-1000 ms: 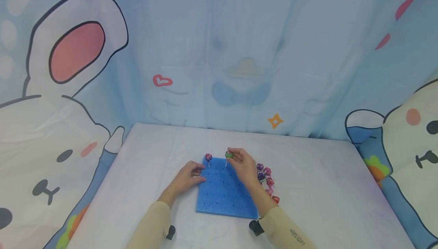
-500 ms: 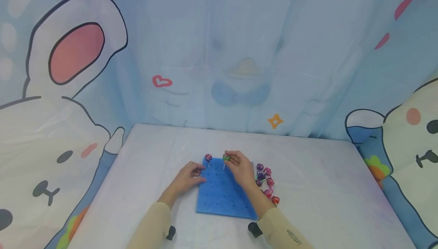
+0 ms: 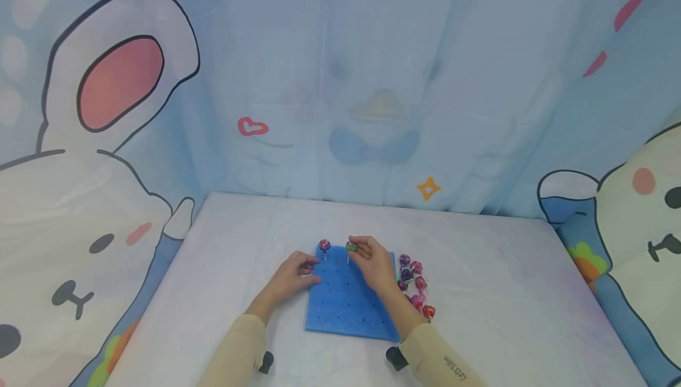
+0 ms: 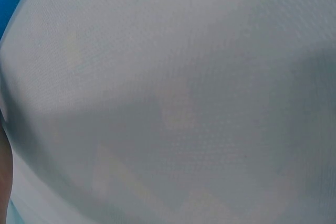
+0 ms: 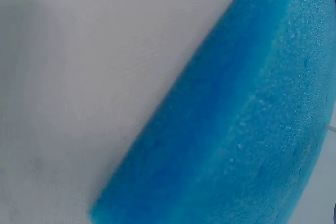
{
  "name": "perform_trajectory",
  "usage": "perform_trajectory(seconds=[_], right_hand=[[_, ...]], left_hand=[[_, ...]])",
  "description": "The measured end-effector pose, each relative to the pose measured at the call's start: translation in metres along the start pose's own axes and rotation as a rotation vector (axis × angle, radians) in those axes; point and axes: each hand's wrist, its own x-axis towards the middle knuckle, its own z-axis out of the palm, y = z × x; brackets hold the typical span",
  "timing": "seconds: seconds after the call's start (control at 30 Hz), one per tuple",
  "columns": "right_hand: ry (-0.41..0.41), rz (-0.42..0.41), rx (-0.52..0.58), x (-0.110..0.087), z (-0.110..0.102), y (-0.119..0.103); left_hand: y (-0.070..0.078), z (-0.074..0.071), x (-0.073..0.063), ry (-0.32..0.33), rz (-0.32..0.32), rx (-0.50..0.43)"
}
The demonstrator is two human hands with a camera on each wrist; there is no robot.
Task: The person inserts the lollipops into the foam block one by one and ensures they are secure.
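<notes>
A blue foam board [image 3: 335, 319] with rows of small holes lies on the table; its side also shows in the right wrist view as a blue edge [image 5: 210, 108]. At the board's far left corner a dark pink lollipop [image 3: 324, 246] stands upright on its stick. My right hand [image 3: 375, 263] pinches a green lollipop [image 3: 351, 246] by its head, stick down over the board's far row; whether the tip sits in a hole is too small to tell. My left hand [image 3: 291, 275] touches the board's left edge with thumb and forefinger apart.
Several wrapped lollipops [image 3: 417, 267] in purple, pink and red lie in a loose pile by the board's right side, partly behind my right forearm. A white cloth covers the table [image 3: 505, 292]. A printed curtain [image 3: 383, 50] hangs behind it.
My right hand has moved slightly left and nearer with the green lollipop, then stayed almost still over the last half second. The left hand and the board have not moved.
</notes>
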Motion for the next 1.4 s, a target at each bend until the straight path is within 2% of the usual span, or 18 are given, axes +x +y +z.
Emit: perform_trajectory(seconds=[0.2,0.47,1.17,1.4], right_hand=[[0.001,-0.004,0.0,-0.0016,-0.0004,0.0002],[-0.016,0.058,-0.026,-0.003,-0.0024,0.0014],[-0.048,0.043,-0.055,-0.0013,-0.0038,0.006],[-0.052,0.062,-0.06,-0.0026,-0.0042,0.0064]], left_hand=[[0.0008,0.0,0.0,0.002,0.003,-0.01],[-0.0003,0.0002,0.0008,0.003,0.02,-0.02],[0.0009,-0.001,0.0016,-0.009,0.003,-0.01],[-0.0006,-0.0004,0.0014,-0.009,0.026,-0.024]])
